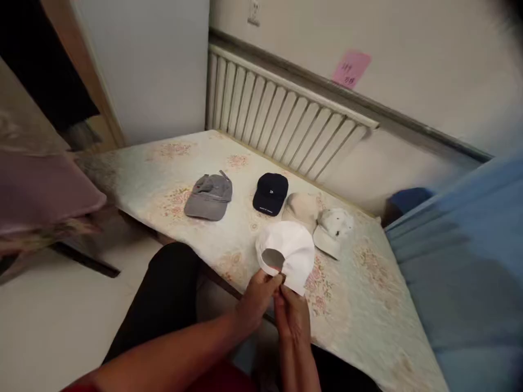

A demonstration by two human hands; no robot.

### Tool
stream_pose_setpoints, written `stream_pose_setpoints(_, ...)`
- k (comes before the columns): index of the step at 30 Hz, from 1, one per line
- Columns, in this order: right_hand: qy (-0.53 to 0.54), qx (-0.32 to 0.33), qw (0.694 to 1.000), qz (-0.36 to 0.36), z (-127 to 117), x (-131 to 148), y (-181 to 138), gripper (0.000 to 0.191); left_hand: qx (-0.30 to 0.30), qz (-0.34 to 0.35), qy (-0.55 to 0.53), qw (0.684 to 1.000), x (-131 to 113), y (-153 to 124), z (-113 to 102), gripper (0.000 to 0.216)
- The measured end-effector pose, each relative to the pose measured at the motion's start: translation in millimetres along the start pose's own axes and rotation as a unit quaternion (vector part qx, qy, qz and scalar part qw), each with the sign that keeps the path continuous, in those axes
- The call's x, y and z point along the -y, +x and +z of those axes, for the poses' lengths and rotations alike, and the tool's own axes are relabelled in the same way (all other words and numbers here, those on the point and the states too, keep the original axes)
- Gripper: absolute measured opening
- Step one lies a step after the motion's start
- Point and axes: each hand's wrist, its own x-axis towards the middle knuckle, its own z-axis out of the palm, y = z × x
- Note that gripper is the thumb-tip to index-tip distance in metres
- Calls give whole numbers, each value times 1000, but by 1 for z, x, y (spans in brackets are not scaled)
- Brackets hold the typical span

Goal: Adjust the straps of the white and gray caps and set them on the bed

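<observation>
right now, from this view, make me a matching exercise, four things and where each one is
1. white cap
2. grey cap
3. pink note
4. dark cap

a. on the wall
b. between the grey cap and the beige cap
c. held by the left hand and right hand
d. farthest left of the caps

Pairs: 1-c, 2-d, 3-a, 4-b
</observation>
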Motion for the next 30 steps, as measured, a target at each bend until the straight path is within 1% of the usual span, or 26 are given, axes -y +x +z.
stream_pose_setpoints(4, 5, 17, 1000, -11, 10, 2, -5, 32, -4, 7, -2, 1000, 1, 1, 0, 21)
stream_pose_setpoints(8, 28, 40, 999, -14, 19, 8, -10, 41, 9, 26, -9, 1000, 4, 3, -1, 21)
stream_pose_setpoints(11, 33, 48, 998, -23, 22, 10, -12, 43, 13, 31, -7, 999, 4, 4, -2, 21)
stream_pose_setpoints(17, 16, -1, 1000, -10, 21, 6, -9, 36, -1, 23, 1, 1000, 1, 0, 1, 20)
stream_pose_setpoints(24, 22, -26, 999, -23, 22, 2, -10, 28, -13, 17, -4, 1000, 2, -5, 5, 17)
stream_pose_setpoints(27, 45, -9, 999, -28, 21, 6, -10, 26, 10, 12, -16, 1000, 2, -5, 2, 16)
stream_pose_setpoints(29, 61, 0, 998, -29, 19, 10, -10, 24, 41, -14, -51, 998, 1, -4, -4, 22)
stream_pose_setpoints(30, 70, 3, 997, -27, 17, 13, -9, 24, 54, -39, -83, 994, -1, -2, -7, 26)
